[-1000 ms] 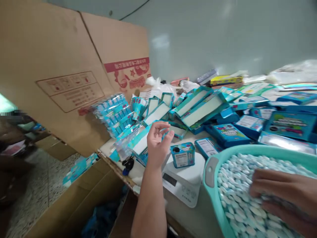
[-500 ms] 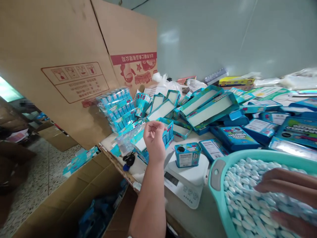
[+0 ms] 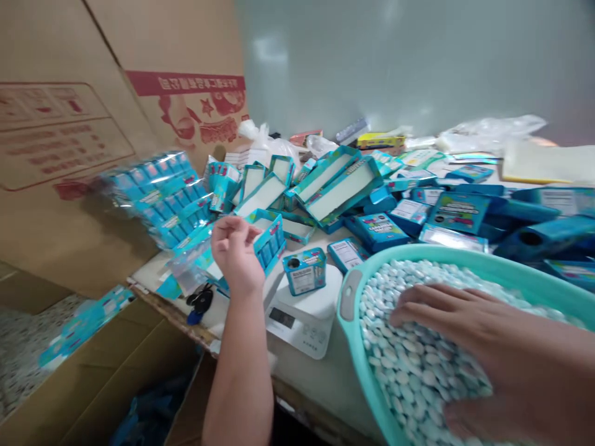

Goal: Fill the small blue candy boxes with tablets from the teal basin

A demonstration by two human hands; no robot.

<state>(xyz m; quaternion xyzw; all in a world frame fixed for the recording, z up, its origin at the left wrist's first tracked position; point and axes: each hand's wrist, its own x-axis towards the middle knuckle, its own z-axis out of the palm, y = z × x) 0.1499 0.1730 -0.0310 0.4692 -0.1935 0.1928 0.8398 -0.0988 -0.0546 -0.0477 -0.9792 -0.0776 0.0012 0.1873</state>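
Observation:
My left hand (image 3: pixel 235 251) hovers in front of an open blue display tray (image 3: pixel 270 244), palm turned up and fingers curled in, with nothing visible in them. On a white kitchen scale (image 3: pixel 297 322) stands a small blue printed candy box (image 3: pixel 305 272), upright. To its right is a turquoise plastic basin (image 3: pixel 351 331) full of wrapped pale candies (image 3: pixel 409 371). Over these candies my right hand (image 3: pixel 478 347) lies palm down, fingers spread and fingertips among them. Its underside is hidden.
Blue boxes (image 3: pixel 379 230) and open trays (image 3: pixel 341 192) pile up behind the scale. Plastic-wrapped packs (image 3: pixel 162 198) lean by a large cardboard carton (image 3: pixel 186 37). Keys (image 3: pixel 201 300) lie near the table edge, above an open cardboard box (image 3: pixel 106 365) on the floor side.
The view has swung right, so things sit farther left. My right hand has reached farther over the candies. My left hand stays curled by the tray.

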